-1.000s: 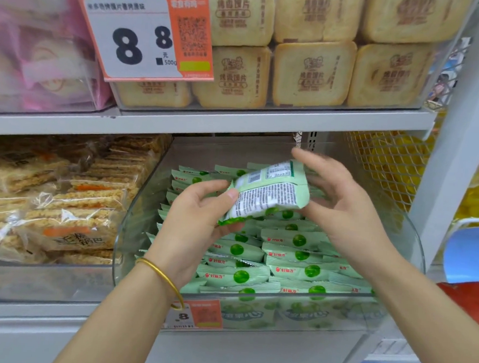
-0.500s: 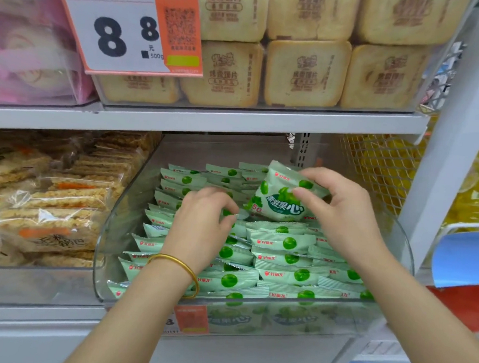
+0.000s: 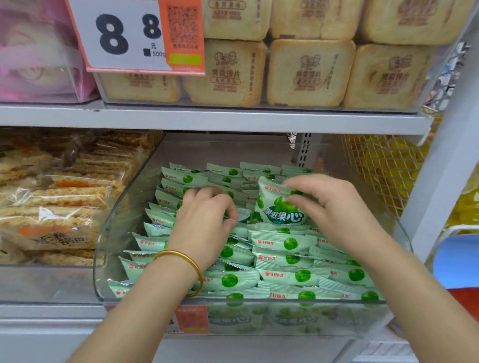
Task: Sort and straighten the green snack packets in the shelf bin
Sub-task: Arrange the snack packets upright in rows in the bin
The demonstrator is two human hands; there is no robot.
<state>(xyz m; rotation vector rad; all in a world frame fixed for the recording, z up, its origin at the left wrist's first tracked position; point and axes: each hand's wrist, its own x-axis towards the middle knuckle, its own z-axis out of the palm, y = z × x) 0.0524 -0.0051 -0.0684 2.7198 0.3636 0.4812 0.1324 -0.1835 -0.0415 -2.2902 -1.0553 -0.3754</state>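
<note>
Shop shelving, head view. At centre and lower centre of the frame, clear plastic shelf bin (image 3: 109,229) on the lower shelf (image 3: 25,312), filled with green snack packets (image 3: 283,243) laid flat in overlapping rows, each with a red logo at its left end and a green circle on its face.

Just right of centre, one upright packet (image 3: 278,211) standing on edge among the middle rows, printed face toward the camera, leaning slightly.

From the lower right, right hand (image 3: 341,214) reaching into the bin, fingers (image 3: 299,182) and thumb pinching the upper edge of the upright packet (narrow, closed on the wrapper).

From the lower centre, left hand (image 3: 201,218) reaching in, knuckles up, fingers curled tight down onto the flat packets just left of the upright packet; whether pinching one of them, impossible to tell. Around the left wrist, gold bangle (image 3: 182,258).

On the bin's front wall, small orange label (image 3: 192,318).

At left, wrapped rice crackers (image 3: 46,210) in the neighbouring bin.

On the upper shelf, stamped toast slices (image 3: 308,72) in two tiers; in front at upper left, price card (image 3: 124,23) reading 8.8; at far upper left, pink wrapped goods (image 3: 30,39).

At right, yellow goods (image 3: 383,168) behind wire mesh.
</note>
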